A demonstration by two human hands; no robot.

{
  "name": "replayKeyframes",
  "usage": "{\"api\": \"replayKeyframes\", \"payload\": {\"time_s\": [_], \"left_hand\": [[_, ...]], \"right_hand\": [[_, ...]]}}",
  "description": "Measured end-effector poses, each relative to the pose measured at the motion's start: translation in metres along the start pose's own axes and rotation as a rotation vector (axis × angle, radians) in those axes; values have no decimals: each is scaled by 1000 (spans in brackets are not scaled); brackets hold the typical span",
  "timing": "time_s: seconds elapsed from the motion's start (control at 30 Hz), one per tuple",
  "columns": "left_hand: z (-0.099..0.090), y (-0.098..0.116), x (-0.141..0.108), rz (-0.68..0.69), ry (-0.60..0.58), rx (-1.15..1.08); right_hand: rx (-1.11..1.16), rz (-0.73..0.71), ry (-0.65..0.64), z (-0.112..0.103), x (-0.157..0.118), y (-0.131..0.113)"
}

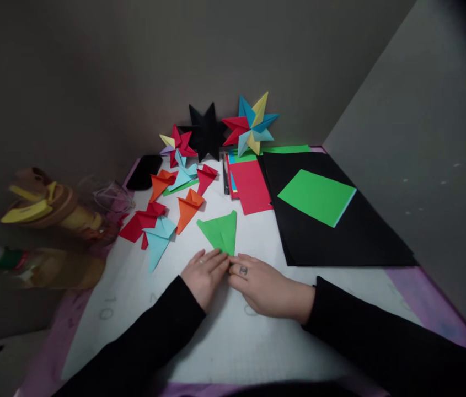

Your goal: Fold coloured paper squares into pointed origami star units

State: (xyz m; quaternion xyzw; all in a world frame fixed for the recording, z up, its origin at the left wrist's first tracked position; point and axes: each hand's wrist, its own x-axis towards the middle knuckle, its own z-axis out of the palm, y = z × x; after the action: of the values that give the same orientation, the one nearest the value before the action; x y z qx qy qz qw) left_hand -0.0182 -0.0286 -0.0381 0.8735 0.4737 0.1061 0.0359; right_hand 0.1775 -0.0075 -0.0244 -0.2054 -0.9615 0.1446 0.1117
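Observation:
A folded green paper [221, 231] lies on the white sheet in front of me, its narrow lower end under my fingertips. My left hand [205, 275] presses on that end from the left, palm down, fingers close together. From the right, my right hand [257, 284], with a ring on one finger, has its curled fingers on the same tip, touching the left fingertips. Orange [190, 209], red [137, 225] and light blue [160, 238] folded papers lie to the left. The tip of the green paper is hidden by my fingers.
A black board [340, 242] with a green sheet [317, 197] lies at right, beside red paper [251, 187]. Paper stars [251, 124] lean on the back wall. A phone [145, 172], a bottle [51, 267] and a brown cup [71, 212] stand or lie at left.

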Motion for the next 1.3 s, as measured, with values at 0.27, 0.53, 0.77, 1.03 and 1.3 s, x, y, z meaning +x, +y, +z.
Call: {"api": "replayKeyframes", "payload": {"time_s": [0.27, 0.53, 0.77, 1.03, 1.3], "left_hand": [[-5, 3, -9, -58, -155, 178], [-23, -21, 30, -282, -248, 254], [-18, -30, 49, -419, -238, 311], [-24, -15, 32, -311, -69, 206], [-1, -3, 15, -42, 115, -38]], "right_hand": [[-7, 26, -36, -2, -1, -2], [-8, -8, -33, -3, 1, -2], [-12, -23, -7, -2, 1, -2], [397, 376, 526, 2, -3, 10], [1112, 628, 594, 9, 11, 16]]}}
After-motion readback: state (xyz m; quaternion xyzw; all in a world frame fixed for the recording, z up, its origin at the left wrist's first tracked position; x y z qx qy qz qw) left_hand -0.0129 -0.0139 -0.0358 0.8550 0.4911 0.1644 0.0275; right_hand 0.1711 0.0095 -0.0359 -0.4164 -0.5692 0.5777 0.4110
